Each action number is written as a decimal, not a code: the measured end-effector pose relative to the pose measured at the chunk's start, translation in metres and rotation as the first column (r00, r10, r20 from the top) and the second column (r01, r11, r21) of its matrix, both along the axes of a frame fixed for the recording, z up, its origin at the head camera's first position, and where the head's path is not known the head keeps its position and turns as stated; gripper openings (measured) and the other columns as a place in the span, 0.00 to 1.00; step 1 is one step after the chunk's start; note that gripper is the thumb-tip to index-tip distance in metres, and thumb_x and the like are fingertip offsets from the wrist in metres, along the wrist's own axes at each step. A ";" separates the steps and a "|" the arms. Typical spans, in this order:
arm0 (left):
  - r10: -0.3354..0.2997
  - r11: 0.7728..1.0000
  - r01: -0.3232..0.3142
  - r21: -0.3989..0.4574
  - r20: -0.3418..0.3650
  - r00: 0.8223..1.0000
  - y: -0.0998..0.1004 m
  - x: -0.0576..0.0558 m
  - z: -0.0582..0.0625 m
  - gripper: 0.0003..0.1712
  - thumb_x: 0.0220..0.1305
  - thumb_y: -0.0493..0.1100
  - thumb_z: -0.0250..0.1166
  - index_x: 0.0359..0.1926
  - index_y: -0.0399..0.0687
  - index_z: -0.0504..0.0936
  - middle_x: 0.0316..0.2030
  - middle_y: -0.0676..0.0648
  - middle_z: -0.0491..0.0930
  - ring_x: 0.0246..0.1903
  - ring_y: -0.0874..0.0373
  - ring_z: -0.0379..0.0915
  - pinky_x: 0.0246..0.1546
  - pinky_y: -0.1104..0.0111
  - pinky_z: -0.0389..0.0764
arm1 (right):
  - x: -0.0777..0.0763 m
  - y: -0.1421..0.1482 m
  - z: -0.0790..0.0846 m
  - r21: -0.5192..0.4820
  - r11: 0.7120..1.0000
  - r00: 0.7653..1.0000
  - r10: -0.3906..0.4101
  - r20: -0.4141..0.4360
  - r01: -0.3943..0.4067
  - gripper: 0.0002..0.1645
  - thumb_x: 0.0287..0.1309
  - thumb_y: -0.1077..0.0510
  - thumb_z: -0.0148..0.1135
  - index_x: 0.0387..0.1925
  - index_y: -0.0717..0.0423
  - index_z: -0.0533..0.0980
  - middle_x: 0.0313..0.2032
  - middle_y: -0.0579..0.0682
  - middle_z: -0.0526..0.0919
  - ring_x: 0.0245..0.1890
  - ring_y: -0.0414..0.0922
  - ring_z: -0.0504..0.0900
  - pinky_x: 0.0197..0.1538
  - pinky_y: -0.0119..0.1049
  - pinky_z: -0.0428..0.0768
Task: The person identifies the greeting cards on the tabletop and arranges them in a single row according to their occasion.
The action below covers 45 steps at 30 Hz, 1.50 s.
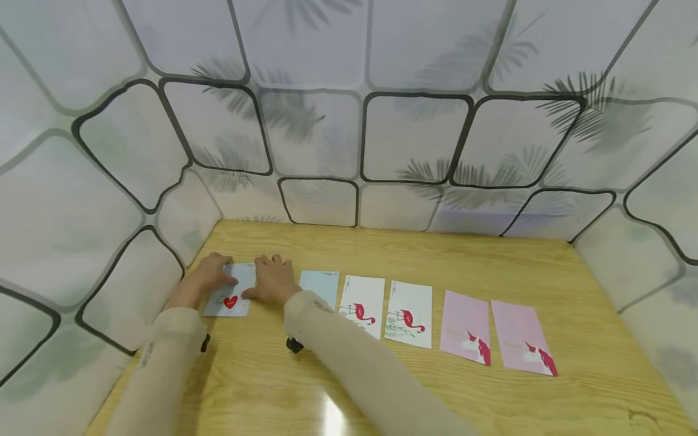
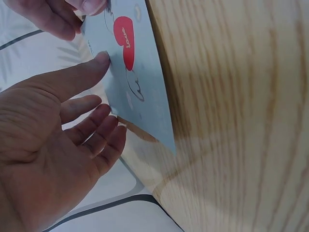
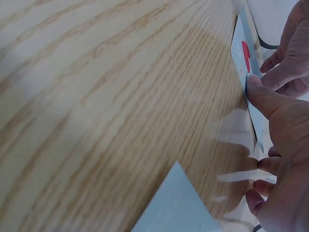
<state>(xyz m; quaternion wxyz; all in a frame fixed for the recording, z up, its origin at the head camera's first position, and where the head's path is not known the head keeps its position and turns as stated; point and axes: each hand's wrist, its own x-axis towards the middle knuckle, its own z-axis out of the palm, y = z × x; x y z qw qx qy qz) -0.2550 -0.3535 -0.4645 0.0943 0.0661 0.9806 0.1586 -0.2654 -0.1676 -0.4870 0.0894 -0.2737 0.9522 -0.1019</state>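
A pale blue card (image 1: 240, 307) with a red heart and a thin line drawing lies at the left end of the table, between both hands. My left hand (image 1: 206, 280) holds its left side; in the left wrist view the thumb lies on the printed face and the fingers (image 2: 112, 145) are at the edge. My right hand (image 1: 275, 280) holds the card from the right, the thumb (image 3: 258, 92) on its face in the right wrist view. Just right of that hand lies a second light blue card (image 1: 322, 284), partly covered by the sleeve.
Further right in the row are two white flamingo cards (image 1: 362, 290) and two pink unicorn cards (image 1: 466, 312). The wooden table (image 1: 262, 387) meets patterned wall covering (image 1: 316, 200) at the back and along both sides.
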 end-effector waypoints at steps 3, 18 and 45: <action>0.004 1.000 -0.004 0.004 0.002 1.000 -0.001 -0.001 -0.001 0.38 0.60 0.39 0.73 0.62 0.15 0.68 0.57 0.16 0.68 0.60 0.21 0.62 0.64 0.37 0.65 | 0.001 0.000 0.003 0.004 1.000 1.000 0.001 -0.013 -0.001 0.54 0.59 0.23 0.62 0.78 0.44 0.62 0.74 0.40 0.67 0.75 0.48 0.61 0.74 0.52 0.62; 0.068 0.992 -0.055 0.113 -0.115 0.991 0.000 0.003 -0.010 0.31 0.56 0.36 0.77 0.51 0.21 0.71 0.50 0.21 0.65 0.53 0.28 0.64 0.59 0.40 0.68 | -0.001 -0.009 -0.007 -0.013 1.000 0.998 0.013 -0.056 -0.014 0.52 0.55 0.25 0.69 0.73 0.48 0.68 0.68 0.46 0.73 0.68 0.48 0.68 0.69 0.49 0.69; 0.219 0.927 -0.141 0.347 -0.200 0.955 0.011 0.049 0.079 0.16 0.75 0.45 0.65 0.49 0.34 0.83 0.45 0.34 0.84 0.44 0.43 0.80 0.39 0.61 0.79 | 0.011 0.050 0.060 -0.848 0.487 0.936 0.150 0.317 0.210 0.12 0.65 0.66 0.69 0.50 0.64 0.84 0.26 0.49 0.85 0.22 0.44 0.84 0.30 0.35 0.86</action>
